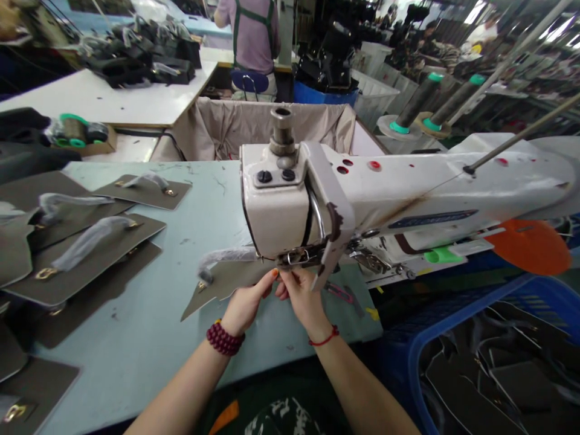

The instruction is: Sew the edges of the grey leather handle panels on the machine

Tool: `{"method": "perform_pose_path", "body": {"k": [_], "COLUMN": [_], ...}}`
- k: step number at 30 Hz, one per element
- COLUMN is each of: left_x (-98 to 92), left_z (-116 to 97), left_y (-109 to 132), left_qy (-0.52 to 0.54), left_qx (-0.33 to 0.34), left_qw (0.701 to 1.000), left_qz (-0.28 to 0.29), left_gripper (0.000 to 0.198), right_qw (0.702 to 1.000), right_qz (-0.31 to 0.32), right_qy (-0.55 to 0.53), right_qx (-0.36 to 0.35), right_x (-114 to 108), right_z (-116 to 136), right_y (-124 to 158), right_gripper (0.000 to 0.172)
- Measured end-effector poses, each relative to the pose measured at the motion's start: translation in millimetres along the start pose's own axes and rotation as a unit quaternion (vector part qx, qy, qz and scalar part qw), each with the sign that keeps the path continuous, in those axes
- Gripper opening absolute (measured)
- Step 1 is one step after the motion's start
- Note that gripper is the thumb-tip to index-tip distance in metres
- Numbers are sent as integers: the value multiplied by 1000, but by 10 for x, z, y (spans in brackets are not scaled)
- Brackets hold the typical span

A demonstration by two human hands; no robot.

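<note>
A grey-brown bag panel (233,279) lies on the pale table under the head of a white sewing machine (274,205). Its handle (222,256) is wrapped in clear plastic and fixed with a gold-coloured fitting. My left hand (247,305) is closed at the panel's near edge, thumb and fingers pinched just below the presser foot area. Close beside it, my right hand (304,297) is closed too, fingertips meeting the left ones; what it pinches is too small to make out. The machine head hides the needle.
Similar panels with wrapped handles (90,241) are piled on the table (149,338) at left. A blue basket (414,362) of panels stands at lower right. Pink-handled snips (339,292) lie right of my hands. Thread cones (419,103) rise behind; a person (254,36) sits beyond.
</note>
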State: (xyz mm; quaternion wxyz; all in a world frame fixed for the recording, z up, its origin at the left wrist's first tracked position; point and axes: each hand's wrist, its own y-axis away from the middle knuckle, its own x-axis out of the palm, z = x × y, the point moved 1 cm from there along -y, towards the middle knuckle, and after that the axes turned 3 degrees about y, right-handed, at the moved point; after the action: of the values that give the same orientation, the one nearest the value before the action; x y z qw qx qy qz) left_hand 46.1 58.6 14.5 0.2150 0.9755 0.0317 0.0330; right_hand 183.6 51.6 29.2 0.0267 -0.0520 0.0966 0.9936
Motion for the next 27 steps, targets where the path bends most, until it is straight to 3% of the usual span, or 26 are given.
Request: {"method": "perform_pose_path", "body": {"k": [5,8,13,27], "left_x": [44,119,197,200], "left_z": [-67,-66,-21,-77], "left_y": [6,13,28,-104], "left_qy": [-2,69,168,201], "left_qx": [2,-14,-66,-37], "left_qw": [1000,997,983,977], "left_qz": [21,38,20,58], "left_gripper": [42,39,39,24], "right_qw": [999,999,998,997], "right_qz": [14,5,-20,-35], "right_qy": [-41,-47,-55,-61], "right_qx": [18,8,1,24], "right_x": [-74,-86,-48,-21], "right_z": [-18,28,75,82], "right_y": [40,56,52,16], "right_gripper": [45,38,39,38]}}
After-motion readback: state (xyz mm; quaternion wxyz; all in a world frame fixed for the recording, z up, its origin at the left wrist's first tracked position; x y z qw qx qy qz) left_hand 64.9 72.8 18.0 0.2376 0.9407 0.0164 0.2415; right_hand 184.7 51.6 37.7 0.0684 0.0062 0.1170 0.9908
